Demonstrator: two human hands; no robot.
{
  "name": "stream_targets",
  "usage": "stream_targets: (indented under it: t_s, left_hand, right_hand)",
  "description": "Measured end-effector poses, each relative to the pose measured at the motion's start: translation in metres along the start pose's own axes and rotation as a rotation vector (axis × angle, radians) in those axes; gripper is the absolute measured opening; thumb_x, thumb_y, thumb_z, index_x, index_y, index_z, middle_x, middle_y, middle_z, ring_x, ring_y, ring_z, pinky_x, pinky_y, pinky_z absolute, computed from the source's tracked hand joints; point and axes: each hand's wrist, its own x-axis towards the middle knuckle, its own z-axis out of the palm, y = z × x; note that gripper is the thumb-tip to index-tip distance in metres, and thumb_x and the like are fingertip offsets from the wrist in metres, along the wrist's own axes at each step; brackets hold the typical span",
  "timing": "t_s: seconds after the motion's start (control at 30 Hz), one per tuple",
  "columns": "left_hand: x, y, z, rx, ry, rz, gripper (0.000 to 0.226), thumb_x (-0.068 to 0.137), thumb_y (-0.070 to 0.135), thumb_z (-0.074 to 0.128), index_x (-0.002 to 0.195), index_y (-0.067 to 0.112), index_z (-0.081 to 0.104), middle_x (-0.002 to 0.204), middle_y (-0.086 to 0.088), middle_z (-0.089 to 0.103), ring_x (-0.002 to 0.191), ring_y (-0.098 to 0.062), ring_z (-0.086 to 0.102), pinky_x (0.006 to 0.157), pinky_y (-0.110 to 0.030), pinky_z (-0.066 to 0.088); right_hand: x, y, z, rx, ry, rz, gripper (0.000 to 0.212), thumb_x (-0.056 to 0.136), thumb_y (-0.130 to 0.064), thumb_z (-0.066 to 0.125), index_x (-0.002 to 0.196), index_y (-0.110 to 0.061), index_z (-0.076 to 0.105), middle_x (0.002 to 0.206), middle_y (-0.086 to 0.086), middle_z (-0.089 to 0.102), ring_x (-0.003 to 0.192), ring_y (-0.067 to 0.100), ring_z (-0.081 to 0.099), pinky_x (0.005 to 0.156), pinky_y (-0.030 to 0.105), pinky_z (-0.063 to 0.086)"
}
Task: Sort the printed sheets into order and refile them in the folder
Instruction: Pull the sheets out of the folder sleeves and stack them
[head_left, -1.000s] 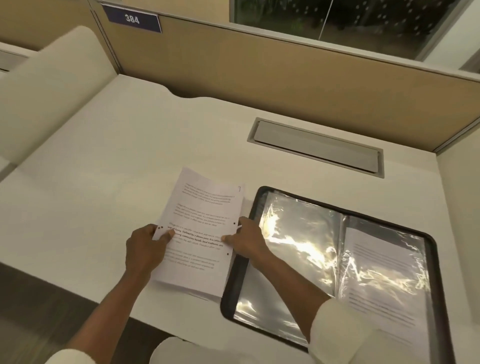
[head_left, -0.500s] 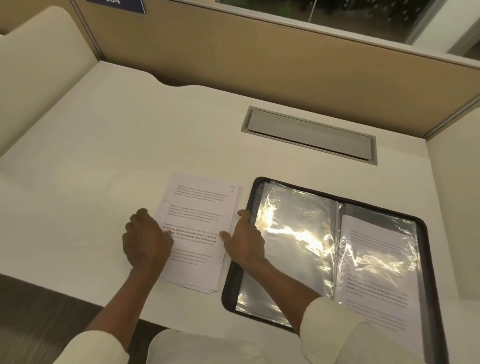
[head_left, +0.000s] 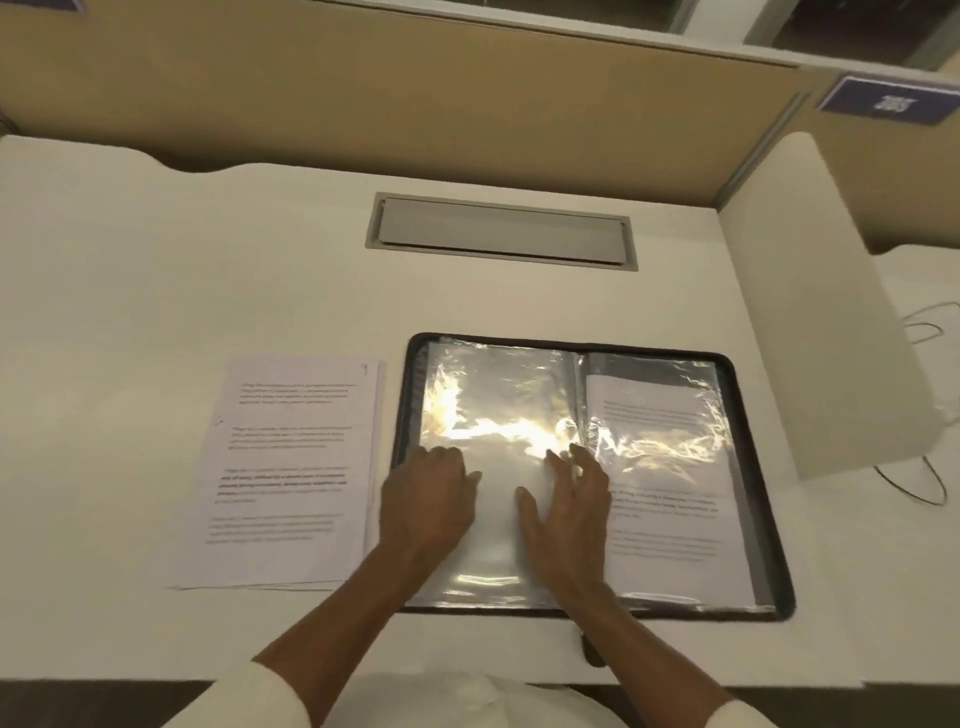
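Where the folder lies: folder is flat and open on the bench, right of centre, with a dark rim all round.
Where the loose sheets lie: stack of loose sheets lies on the bench just beside the folder's left rim, print side up. The top sheet bears a handwritten 9 in its top right corner.
Left hand: left hand rests on the left-hand sleeve near the rim, fingers slightly bent and pressing the film, holding nothing.
Right hand: right hand rests on the same sleeve near the spine, fingers spread wide and straight, holding nothing.
Handling, sheets: judged light, limp and easily creased. Take one by a corner or long edge and support it flat on the way to the sleeve.
Handling, sleeve: judged thin, glossy, slippery and prone to wrinkling. Hold the film down with one hand and part the opening with the other. Where the opening is cannot be told.
Handling, folder: judged stiffer than its contents and stable on the bench. It needs no lifting.
Count, folders: one.
Count, stacks: one. The number of sheets in it cannot be told, though several edges show at the near end.
Count, sleeves in view: two, the left-hand one empty. More appear to lie beneath.
Count, filed sheets in view: one, the filed sheet in the right-hand sleeve.
Count, hands: two.
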Motion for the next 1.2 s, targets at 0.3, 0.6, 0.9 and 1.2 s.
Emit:
stream_targets:
  t_s: [0.3,0.6,0.9,1.2]
  left_hand:
    - [0.001,0.095,0.054,-0.049,-0.066,0.456,0.035,0.095,0.046,0.070,0.112,0.015,0.073,0.122,-0.002,0.068,0.122,-0.021,0.058,0.084,-0.037,0.061]
    - [-0.015,0.126,0.087,0.013,-0.254,0.437,0.103,0.094,0.073,0.056,0.168,0.015,0.015,0.177,-0.007,0.000,0.164,-0.024,-0.002,0.133,-0.041,0.007]
    - [-0.010,0.140,0.072,-0.219,-0.188,0.257,0.080,0.087,0.081,0.053,0.144,0.025,0.053,0.162,0.006,0.042,0.151,-0.013,0.034,0.121,-0.030,0.028]
    - [0.021,0.164,0.007,-0.562,-0.106,-0.356,0.087,0.066,0.105,0.047,0.083,0.023,0.067,0.079,0.008,0.072,0.076,-0.012,0.070,0.078,-0.039,0.059]
  right_hand:
    - [-0.032,0.118,-0.052,-0.207,0.033,0.449,0.104,0.098,-0.065,0.056,0.166,-0.006,0.005,0.172,0.022,0.009,0.156,0.044,0.021,0.125,0.062,0.025]
    - [-0.047,0.155,-0.076,-0.277,-0.019,0.422,0.103,0.094,-0.077,0.035,0.163,-0.001,0.019,0.172,0.024,0.007,0.156,0.044,0.021,0.123,0.059,0.032]
    - [-0.037,0.159,-0.075,-0.158,-0.020,0.083,0.048,0.107,-0.042,0.051,0.149,-0.021,0.058,0.168,0.021,0.029,0.150,0.044,0.036,0.115,0.066,0.041]
    - [-0.028,0.111,-0.083,0.227,-0.095,-0.405,0.046,0.112,-0.039,0.039,0.157,-0.038,0.046,0.172,0.008,0.030,0.152,0.030,0.041,0.106,0.056,0.055]
